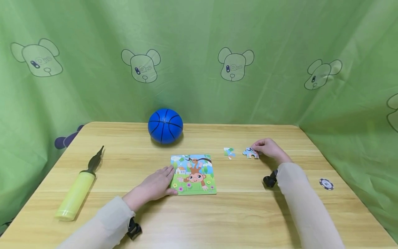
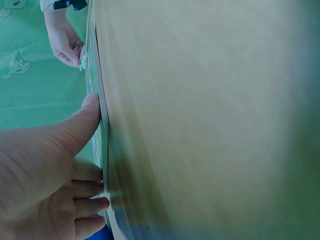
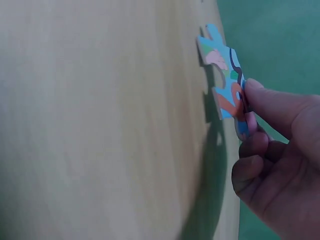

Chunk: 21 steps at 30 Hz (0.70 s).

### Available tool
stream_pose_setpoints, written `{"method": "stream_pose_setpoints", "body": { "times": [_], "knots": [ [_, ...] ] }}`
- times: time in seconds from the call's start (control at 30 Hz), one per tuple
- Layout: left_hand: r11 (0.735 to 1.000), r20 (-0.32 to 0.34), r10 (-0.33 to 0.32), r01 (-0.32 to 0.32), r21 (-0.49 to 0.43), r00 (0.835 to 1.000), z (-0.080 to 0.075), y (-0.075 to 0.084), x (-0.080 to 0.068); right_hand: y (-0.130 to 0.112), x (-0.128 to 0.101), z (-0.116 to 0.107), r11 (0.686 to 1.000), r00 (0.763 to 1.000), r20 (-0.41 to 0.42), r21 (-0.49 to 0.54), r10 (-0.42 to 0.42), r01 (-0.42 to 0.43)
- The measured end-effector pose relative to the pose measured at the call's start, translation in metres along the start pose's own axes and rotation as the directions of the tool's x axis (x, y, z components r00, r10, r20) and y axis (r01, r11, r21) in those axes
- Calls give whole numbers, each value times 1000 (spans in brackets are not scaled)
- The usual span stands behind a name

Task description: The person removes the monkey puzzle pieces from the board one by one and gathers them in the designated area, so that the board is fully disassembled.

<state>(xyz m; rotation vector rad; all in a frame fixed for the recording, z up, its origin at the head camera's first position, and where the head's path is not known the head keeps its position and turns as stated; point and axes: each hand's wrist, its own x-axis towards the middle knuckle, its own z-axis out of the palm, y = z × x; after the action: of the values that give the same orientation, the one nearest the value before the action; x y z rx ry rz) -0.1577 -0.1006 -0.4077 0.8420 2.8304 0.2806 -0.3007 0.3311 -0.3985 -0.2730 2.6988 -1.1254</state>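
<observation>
Head view shows the left hand (image 1: 155, 185) lying flat, fingers straight, on the light wooden table (image 1: 199, 221), its fingertips pressing the left edge of the square monkey-picture puzzle board (image 1: 193, 174); the left wrist view shows the thumb (image 2: 82, 122) laid along that board's edge. Left of the puzzle board lies a yellow-green hand pump with a dark nozzle (image 1: 77, 190). Right of the board and slightly farther back, the right hand (image 1: 268, 148) pinches a blue and orange jigsaw piece (image 1: 250, 153) between thumb and fingertips, its edge lifted off the table in the right wrist view (image 3: 225, 82). Another small loose jigsaw piece (image 1: 229, 152) lies between that piece and the board. Behind the board sits a blue rubber basketball (image 1: 165, 126), with a green bear-print cloth backdrop (image 1: 199, 52) beyond
</observation>
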Motion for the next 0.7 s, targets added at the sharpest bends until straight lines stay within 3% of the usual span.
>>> {"method": "stream_pose_setpoints", "body": {
  "times": [0.43, 0.7],
  "knots": [
    [1000, 1, 0, 0, 10, 1000, -1, 1, 0, 9, 13, 5, 998, 997, -53, -24, 53, -55],
    [1000, -7, 2, -2, 8, 1000, 0, 0, 0, 10, 16, 6, 998, 997, -41, -2, 60, -60]
  ]
}}
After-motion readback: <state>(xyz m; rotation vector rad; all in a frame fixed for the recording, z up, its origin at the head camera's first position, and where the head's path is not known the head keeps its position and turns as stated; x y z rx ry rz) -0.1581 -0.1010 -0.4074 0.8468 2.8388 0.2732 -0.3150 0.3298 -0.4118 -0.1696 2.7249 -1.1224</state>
